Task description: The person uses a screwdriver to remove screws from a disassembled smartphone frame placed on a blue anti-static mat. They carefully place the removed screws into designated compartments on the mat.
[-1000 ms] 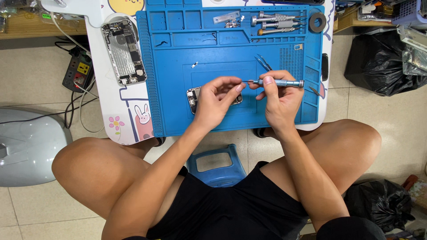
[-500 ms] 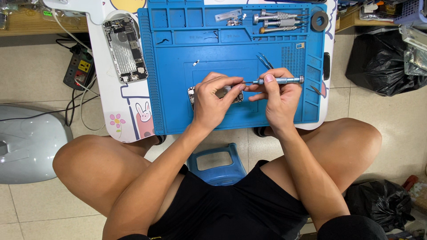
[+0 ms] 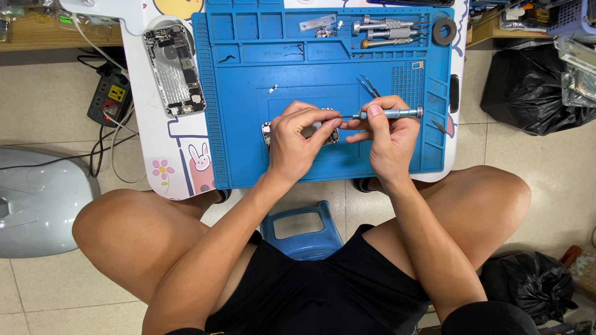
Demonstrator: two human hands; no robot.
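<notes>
My right hand [image 3: 386, 139] grips a slim grey screwdriver [image 3: 392, 113] held level, its tip pointing left toward my left fingertips. My left hand [image 3: 298, 144] rests over a small opened phone part [image 3: 268, 131] lying on the blue repair mat [image 3: 242, 149], and pinches something tiny at the driver's tip. Most of that part is hidden under my left hand. Black tweezers [image 3: 369, 85] lie on the mat just beyond my right hand.
An opened phone body [image 3: 174, 69] lies on the white table left of the mat. Several screwdrivers [image 3: 386, 32] and a tape roll [image 3: 444, 31] sit at the mat's far edge. A power strip [image 3: 110, 99], black bags [image 3: 528, 87] and a blue stool [image 3: 300, 231] stand on the floor.
Both hands have stayed over the part with the screwdriver level; my left fingers have closed a little nearer to the driver's tip.
</notes>
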